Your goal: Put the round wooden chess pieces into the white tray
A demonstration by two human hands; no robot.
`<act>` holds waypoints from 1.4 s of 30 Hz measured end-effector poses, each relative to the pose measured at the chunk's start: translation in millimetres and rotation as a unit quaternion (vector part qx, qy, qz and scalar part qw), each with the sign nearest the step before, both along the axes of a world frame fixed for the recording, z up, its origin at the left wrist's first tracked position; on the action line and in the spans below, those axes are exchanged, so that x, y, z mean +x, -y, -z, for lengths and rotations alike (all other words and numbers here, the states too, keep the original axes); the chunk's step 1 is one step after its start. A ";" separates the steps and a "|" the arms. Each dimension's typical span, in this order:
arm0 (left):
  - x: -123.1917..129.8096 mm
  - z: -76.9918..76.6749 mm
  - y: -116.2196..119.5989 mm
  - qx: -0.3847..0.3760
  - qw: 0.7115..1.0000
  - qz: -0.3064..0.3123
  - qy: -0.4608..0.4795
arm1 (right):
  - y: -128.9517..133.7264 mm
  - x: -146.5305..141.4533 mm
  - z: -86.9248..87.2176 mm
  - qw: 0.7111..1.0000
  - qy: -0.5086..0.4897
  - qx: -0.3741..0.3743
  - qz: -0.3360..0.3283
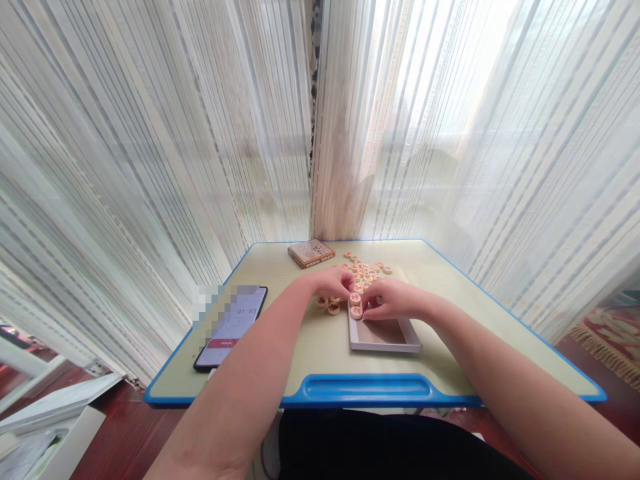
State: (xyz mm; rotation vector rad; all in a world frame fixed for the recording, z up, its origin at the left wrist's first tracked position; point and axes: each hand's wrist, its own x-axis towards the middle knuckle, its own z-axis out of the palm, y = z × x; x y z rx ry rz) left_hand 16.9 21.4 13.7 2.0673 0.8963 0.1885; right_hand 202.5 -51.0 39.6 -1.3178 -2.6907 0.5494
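Observation:
Round wooden Chinese chess pieces [367,272] with red and dark characters lie in a loose heap in the middle of the table. My left hand [336,281] reaches in from the left, its fingers curled and closed beside an upper piece [355,299]; anything inside them is hidden. My right hand [390,300] is bent over the shallow open box [385,348], its thumb and fingers closing at the right side of another piece [356,312] by the box's left wall. Several dark-lettered pieces [333,308] rest below my left hand.
A patterned chess box lid [311,253] lies behind the heap. On the left is a phone [233,327] with a running timer. The table [480,320] has a blue rim and a blue front trough [367,388]. Striped curtains [150,133] hang close behind.

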 end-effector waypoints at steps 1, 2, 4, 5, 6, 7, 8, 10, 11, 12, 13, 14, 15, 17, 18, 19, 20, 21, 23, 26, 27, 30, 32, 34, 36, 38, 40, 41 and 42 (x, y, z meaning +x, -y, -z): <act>-0.1 -0.1 -0.2 0.001 1.000 0.001 -0.001 | 0.1 -0.4 -0.2 1.000 0.004 0.003 0.003; -0.2 -0.1 -0.3 0.003 1.000 0.003 -0.002 | 0.0 -0.7 0.0 1.000 0.006 0.006 0.007; -0.2 -0.4 -0.3 0.010 1.000 0.006 -0.009 | -0.7 -0.9 1.2 1.000 0.005 0.014 0.012; -0.1 -0.6 -0.2 0.013 1.000 0.006 -0.012 | -1.2 -0.7 2.2 1.000 0.003 0.017 0.013; 0.0 -0.9 -0.1 0.014 1.000 0.005 -0.015 | -1.8 -0.5 3.2 1.000 0.001 0.020 0.014; 0.2 -1.2 0.1 0.013 1.000 0.004 -0.016 | -2.3 -0.2 4.1 1.000 -0.001 0.021 0.015; 0.3 -1.6 0.3 0.010 1.000 0.003 -0.016 | -2.7 0.0 4.8 1.000 -0.002 0.022 0.016; 0.4 -2.2 0.6 0.006 1.000 0.002 -0.015 | -3.1 0.2 5.6 1.000 -0.005 0.022 0.018; 0.4 -2.5 0.6 0.007 1.000 0.002 -0.016 | -3.1 0.3 5.8 1.000 -0.006 0.022 0.018; 0.3 -2.6 0.6 0.009 1.000 0.001 -0.018 | -3.1 0.5 5.9 1.000 -0.008 0.022 0.017; 0.2 -2.6 0.5 0.012 1.000 0.001 -0.019 | -3.2 0.7 6.1 1.000 -0.009 0.022 0.016; 0.0 -2.4 0.3 0.014 1.000 0.001 -0.018 | -3.5 1.1 6.3 1.000 -0.009 0.023 0.015; -0.1 -2.0 0.1 0.013 1.000 0.000 -0.016 | -3.9 1.6 6.7 1.000 -0.010 0.023 0.013; -0.1 -0.8 -0.5 0.006 1.000 -0.002 -0.011 | -5.4 3.1 7.7 0.999 -0.013 0.025 0.015; 0.0 -0.1 -0.7 0.002 1.000 -0.004 -0.009 | -6.3 3.8 8.1 0.999 -0.016 0.027 0.020; 0.2 0.5 -0.9 -0.002 1.000 -0.006 -0.007 | -7.3 4.4 8.4 0.999 -0.018 0.032 0.028; 0.4 0.9 -1.0 -0.005 1.000 -0.008 -0.006 | -8.2 4.8 8.6 0.998 -0.020 0.041 0.038; 0.6 1.1 -0.9 -0.006 1.000 -0.009 -0.006 | -9.0 5.0 8.6 0.997 -0.020 0.052 0.049; 0.9 1.0 -0.6 -0.008 1.000 -0.011 -0.004 | -10.5 5.0 8.2 0.994 -0.016 0.077 0.074; 0.8 1.0 -0.5 -0.016 1.000 -0.016 -0.005 | -13.1 5.8 7.7 0.987 -0.011 0.109 0.118; 0.5 1.3 -0.8 -0.021 1.000 -0.019 -0.003 | -14.3 6.6 7.9 0.984 -0.013 0.119 0.136; -0.4 2.9 -2.1 -0.036 0.999 -0.023 0.017 | -19.5 10.7 10.9 0.974 -0.023 0.142 0.173; -0.9 3.7 -2.3 -0.042 0.998 -0.032 0.036 | -24.0 13.7 15.2 0.971 -0.033 0.158 0.175; -1.1 3.7 -1.8 -0.046 0.997 -0.043 0.048 | -28.6 15.8 20.5 0.971 -0.042 0.168 0.166; -1.3 3.4 -1.3 -0.047 0.997 -0.043 0.049 | -32.3 16.5 25.8 0.973 -0.047 0.169 0.149; -1.6 3.7 -1.6 -0.042 0.997 -0.039 0.044 | -34.5 15.8 30.0 0.979 -0.048 0.160 0.120; -1.9 5.1 -3.0 -0.037 0.998 -0.038 0.044 | -35.2 14.1 32.5 0.982 -0.049 0.153 0.094; -2.0 6.0 -4.0 -0.036 0.997 -0.039 0.047 | -35.1 13.2 33.1 0.984 -0.049 0.152 0.084; -2.1 6.9 -4.8 -0.036 0.997 -0.040 0.050 | -34.7 12.4 33.3 0.984 -0.049 0.151 0.077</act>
